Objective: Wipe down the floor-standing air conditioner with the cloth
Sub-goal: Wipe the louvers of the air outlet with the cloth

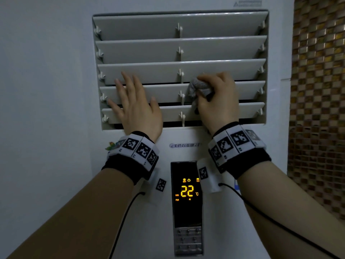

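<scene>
I see the air conditioner [276,53] with five horizontal louver slats [141,27] in its vent, plain wall [46,71] at its left edge and a mosaic-tiled wall [317,90] close on its right; the top two slats are free of both hands. The left hand [136,107] lies spread flat over the lower slats' left half, while the right hand [218,98] grips one bunched grey cloth [198,88] against the fourth slat down, just right of the centre rib. Nearer, one lit control panel [186,193] reads 22 °C between two marker wristbands [136,150].
</scene>
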`<state>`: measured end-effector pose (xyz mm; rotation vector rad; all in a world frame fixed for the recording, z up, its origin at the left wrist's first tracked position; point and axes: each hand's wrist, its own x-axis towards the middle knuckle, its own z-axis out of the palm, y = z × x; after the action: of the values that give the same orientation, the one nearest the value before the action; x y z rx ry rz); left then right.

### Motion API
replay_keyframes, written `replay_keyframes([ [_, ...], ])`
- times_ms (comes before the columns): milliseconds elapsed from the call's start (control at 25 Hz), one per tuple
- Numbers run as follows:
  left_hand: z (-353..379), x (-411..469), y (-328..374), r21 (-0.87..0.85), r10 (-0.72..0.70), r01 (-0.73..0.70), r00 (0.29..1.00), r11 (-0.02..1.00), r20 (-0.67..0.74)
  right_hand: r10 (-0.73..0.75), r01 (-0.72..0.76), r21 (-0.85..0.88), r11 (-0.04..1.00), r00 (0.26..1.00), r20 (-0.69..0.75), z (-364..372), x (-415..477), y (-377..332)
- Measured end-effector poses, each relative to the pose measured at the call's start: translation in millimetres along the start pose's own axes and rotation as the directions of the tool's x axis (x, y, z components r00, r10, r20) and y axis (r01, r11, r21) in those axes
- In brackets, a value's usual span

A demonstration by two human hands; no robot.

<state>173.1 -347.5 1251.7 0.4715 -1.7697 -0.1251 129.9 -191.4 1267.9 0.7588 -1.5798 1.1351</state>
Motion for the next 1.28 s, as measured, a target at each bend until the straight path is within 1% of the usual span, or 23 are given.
replay_keyframes([
  [80, -4, 4, -11, 0.041, -0.009, 0.009, 1.000, 0.999, -0.011, 0.092, -0.086, 0.061, 0.994, 0.990, -0.103, -3, -4, 1],
  [120, -5, 4, -14, 0.054, -0.001, 0.001, 1.000, 0.999, -0.011, 0.111, -0.095, 0.105, 0.990, 0.981, -0.159, -3, -8, -3],
  [200, -7, 2, -18, 0.058, 0.029, -0.029, 1.000, 0.998, -0.007, 0.060, -0.017, 0.173, 0.985, 0.967, -0.249, 3, -15, -17],
  [240, -6, 1, -19, 0.054, 0.040, -0.040, 0.999, 0.998, -0.004, 0.002, 0.047, 0.185, 0.982, 0.967, -0.255, 8, -17, -25],
  [280, -6, 1, -18, 0.050, 0.048, -0.048, 0.999, 0.998, -0.005, -0.057, 0.099, 0.184, 0.978, 0.974, -0.220, 14, -17, -33],
  [360, -6, 1, -21, 0.033, 0.053, -0.053, 0.999, 0.998, -0.004, -0.124, 0.131, 0.119, 0.984, 0.990, -0.059, 30, -15, -46],
  [400, -8, 2, -23, 0.024, 0.052, -0.052, 0.999, 0.998, -0.003, -0.127, 0.126, 0.058, 0.990, 0.992, 0.009, 35, -14, -48],
  [440, -9, 3, -27, 0.021, 0.050, -0.050, 0.999, 0.999, -0.003, -0.112, 0.112, -0.001, 0.994, 0.993, 0.039, 38, -12, -47],
  [520, -13, 6, -38, 0.045, 0.057, -0.056, 0.998, 0.997, -0.009, -0.038, 0.038, -0.050, 0.998, 0.999, 0.004, 40, -10, -44],
  [600, -15, 7, -44, 0.077, 0.084, -0.082, 0.996, 0.994, -0.011, 0.012, -0.014, -0.038, 0.999, 0.999, -0.039, 45, -12, -48],
  [760, -17, 8, -46, 0.058, 0.093, -0.092, 0.996, 0.994, -0.013, -0.042, 0.043, -0.031, 0.999, 0.999, 0.032, 51, -13, -56],
  [880, -20, 14, -54, 0.018, 0.083, -0.082, 0.996, 0.996, -0.016, 0.016, -0.018, -0.076, 0.997, 0.999, -0.029, 45, -10, -50],
  [920, -21, 15, -56, 0.011, 0.085, -0.085, 0.996, 0.996, -0.018, 0.008, -0.011, -0.089, 0.996, 0.999, -0.033, 48, -11, -53],
  [1000, -21, 16, -55, 0.012, 0.090, -0.090, 0.996, 0.996, -0.023, -0.047, 0.048, -0.099, 0.994, 0.999, 0.013, 56, -13, -61],
  [1080, -21, 15, -55, 0.003, 0.090, -0.090, 0.995, 0.996, -0.036, -0.068, 0.073, -0.097, 0.993, 0.996, 0.055, 59, -13, -63],
  [1120, -22, 15, -56, -0.018, 0.088, -0.089, 0.995, 0.996, -0.048, -0.054, 0.059, -0.096, 0.994, 0.997, 0.048, 58, -12, -62],
  [1240, -26, 17, -62, -0.098, 0.074, -0.081, 0.994, 0.992, -0.077, 0.015, -0.020, -0.092, 0.996, 0.999, -0.046, 58, -14, -61],
  [1280, -26, 18, -63, -0.109, 0.070, -0.078, 0.994, 0.991, -0.079, 0.016, -0.020, -0.070, 0.997, 0.999, -0.050, 62, -15, -64],
])
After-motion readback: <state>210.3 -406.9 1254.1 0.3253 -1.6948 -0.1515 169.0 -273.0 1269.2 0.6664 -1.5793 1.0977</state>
